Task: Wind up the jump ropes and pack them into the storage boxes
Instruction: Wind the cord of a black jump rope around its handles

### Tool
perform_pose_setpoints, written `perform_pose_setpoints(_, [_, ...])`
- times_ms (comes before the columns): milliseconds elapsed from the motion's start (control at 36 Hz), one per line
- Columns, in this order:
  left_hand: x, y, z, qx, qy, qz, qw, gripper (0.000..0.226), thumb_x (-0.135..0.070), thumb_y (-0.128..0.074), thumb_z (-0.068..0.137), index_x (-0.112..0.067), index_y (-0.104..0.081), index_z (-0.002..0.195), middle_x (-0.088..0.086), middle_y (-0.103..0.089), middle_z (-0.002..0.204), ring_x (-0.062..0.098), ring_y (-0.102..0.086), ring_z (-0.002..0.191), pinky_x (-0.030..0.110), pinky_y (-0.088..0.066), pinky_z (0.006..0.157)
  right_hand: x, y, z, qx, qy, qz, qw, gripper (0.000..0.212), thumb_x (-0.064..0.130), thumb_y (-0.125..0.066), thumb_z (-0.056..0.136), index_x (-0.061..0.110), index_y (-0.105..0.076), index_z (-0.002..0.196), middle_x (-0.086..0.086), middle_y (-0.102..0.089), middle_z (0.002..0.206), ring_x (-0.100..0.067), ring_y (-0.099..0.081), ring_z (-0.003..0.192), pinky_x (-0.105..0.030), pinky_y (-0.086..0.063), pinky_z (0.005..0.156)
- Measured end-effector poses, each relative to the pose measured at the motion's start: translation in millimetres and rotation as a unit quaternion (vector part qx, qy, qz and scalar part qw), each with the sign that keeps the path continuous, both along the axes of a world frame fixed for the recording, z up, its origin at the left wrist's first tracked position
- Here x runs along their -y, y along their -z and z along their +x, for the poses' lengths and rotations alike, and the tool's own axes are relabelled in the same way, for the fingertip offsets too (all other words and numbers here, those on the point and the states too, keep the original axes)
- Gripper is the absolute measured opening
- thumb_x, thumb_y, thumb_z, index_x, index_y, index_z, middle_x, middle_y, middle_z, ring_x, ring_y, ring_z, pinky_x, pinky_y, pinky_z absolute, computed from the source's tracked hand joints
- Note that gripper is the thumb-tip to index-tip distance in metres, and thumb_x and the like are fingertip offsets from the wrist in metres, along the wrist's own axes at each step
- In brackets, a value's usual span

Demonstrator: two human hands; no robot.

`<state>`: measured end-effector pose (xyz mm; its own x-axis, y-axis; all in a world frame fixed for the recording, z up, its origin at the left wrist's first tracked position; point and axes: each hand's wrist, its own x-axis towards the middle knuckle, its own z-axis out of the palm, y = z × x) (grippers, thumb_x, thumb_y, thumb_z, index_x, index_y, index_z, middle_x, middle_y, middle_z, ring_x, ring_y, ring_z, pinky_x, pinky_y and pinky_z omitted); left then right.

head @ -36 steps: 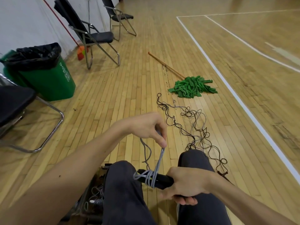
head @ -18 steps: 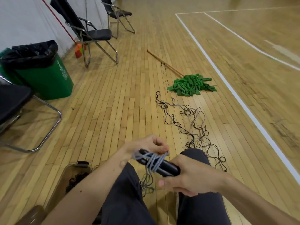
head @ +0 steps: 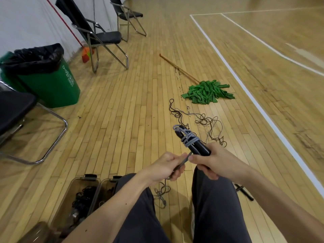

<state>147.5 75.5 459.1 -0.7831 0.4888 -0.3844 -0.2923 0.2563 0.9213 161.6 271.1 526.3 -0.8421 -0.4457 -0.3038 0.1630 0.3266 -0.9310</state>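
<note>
The handles [head: 201,149] had swung upward, and the left hand [head: 166,167] had dropped beside the right hand [head: 215,160]. The left grip pinched the grey rope [head: 189,139] taut while the right held the handles above the knees. Keeping that tension should lock the wraps.

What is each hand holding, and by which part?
The right hand grips the black handles by their near end; the left hand pinches the grey rope on its loose stretch just below the wraps.
</note>
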Motion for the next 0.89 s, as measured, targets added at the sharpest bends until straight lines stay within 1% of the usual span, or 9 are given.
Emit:
perform_pose_setpoints(56, [-7,-2,4,-0.019,-0.025,-0.017,0.999,0.048,-0.045,-0.041,0.105,-0.013,-0.056,0.074,-0.005,-0.04,0.051,0.011,-0.034,0.046,0.022,-0.03,0.047,-1,5,-4,0.012,0.032,-0.004,0.999,0.02,0.012,-0.062,0.098,0.003,-0.053,0.082,-0.008,-0.049,0.056,-0.018,-0.036,0.041,-0.029,-0.031,0.044])
perform_pose_setpoints(167, [-13,4,10,-0.055,-0.08,-0.03,0.995,0.046,-0.04,-0.036,0.107,-0.01,-0.062,0.084,-0.007,-0.036,0.05,0.009,-0.031,0.044,0.021,-0.028,0.045,-4,13,-10,0.039,0.067,-0.015,0.997,0.018,0.005,-0.057,0.097,0.007,-0.048,0.082,-0.006,-0.046,0.056,-0.018,-0.032,0.043,-0.027,-0.03,0.043])
perform_pose_setpoints(278, [-11,8,16,-0.137,-0.077,-0.045,0.987,0.025,-0.046,-0.04,0.104,-0.026,-0.055,0.1,-0.008,-0.038,0.053,0.014,-0.033,0.049,0.028,-0.028,0.049,-9,20,-12,0.054,0.082,-0.012,0.995,0.014,0.007,-0.058,0.098,0.006,-0.048,0.089,-0.008,-0.045,0.06,-0.018,-0.031,0.045,-0.026,-0.03,0.042])
perform_pose_setpoints(389, [-6,6,16,-0.204,-0.024,-0.106,0.973,0.018,-0.048,-0.052,0.1,-0.03,-0.055,0.097,-0.001,-0.046,0.056,0.02,-0.037,0.052,0.03,-0.03,0.051,-13,27,-13,0.079,0.091,-0.027,0.992,0.011,0.01,-0.058,0.099,0.005,-0.049,0.098,-0.008,-0.044,0.062,-0.016,-0.03,0.046,-0.027,-0.027,0.042])
perform_pose_setpoints(472, [0,4,13,-0.232,-0.024,-0.132,0.963,0.022,-0.047,-0.051,0.101,-0.029,-0.061,0.094,-0.003,-0.051,0.06,0.013,-0.044,0.055,0.032,-0.037,0.056,-14,33,-13,0.088,0.09,-0.026,0.992,0.016,0.011,-0.056,0.1,-0.001,-0.053,0.11,-0.006,-0.043,0.062,-0.015,-0.03,0.046,-0.026,-0.026,0.042])
perform_pose_setpoints(583, [4,1,12,-0.253,-0.02,-0.159,0.954,0.026,-0.044,-0.05,0.102,-0.028,-0.064,0.087,-0.006,-0.054,0.066,0.009,-0.049,0.061,0.037,-0.043,0.06,-14,40,-13,0.1,0.095,-0.045,0.989,0.02,0.011,-0.055,0.101,0.001,-0.057,0.118,-0.006,-0.042,0.064,-0.014,-0.03,0.047,-0.025,-0.026,0.042])
perform_pose_setpoints(694, [6,-5,14,-0.261,-0.017,-0.18,0.948,0.032,-0.046,-0.049,0.102,-0.03,-0.062,0.077,-0.009,-0.049,0.061,0.004,-0.042,0.055,0.024,-0.034,0.056,-13,45,-15,0.108,0.095,-0.051,0.988,0.019,0.011,-0.055,0.101,0.0,-0.056,0.117,-0.005,-0.043,0.064,-0.014,-0.03,0.048,-0.025,-0.025,0.044])
perform_pose_setpoints(806, [8,-7,16,-0.242,0.009,-0.212,0.947,0.033,-0.045,-0.05,0.101,-0.026,-0.064,0.079,-0.008,-0.051,0.063,0.003,-0.042,0.055,0.023,-0.036,0.057,-16,52,-19,0.082,0.092,-0.021,0.992,0.01,0.01,-0.059,0.099,0.003,-0.053,0.103,-0.008,-0.044,0.066,-0.016,-0.032,0.048,-0.026,-0.027,0.043])
perform_pose_setpoints(889, [8,-11,17,-0.239,0.018,-0.247,0.939,0.026,-0.043,-0.054,0.101,-0.03,-0.062,0.079,-0.012,-0.05,0.062,0.002,-0.044,0.053,0.022,-0.034,0.055,-16,59,-22,0.06,0.094,0.012,0.994,0.01,0.01,-0.06,0.099,0.004,-0.052,0.096,-0.01,-0.046,0.065,-0.017,-0.035,0.046,-0.027,-0.03,0.043])
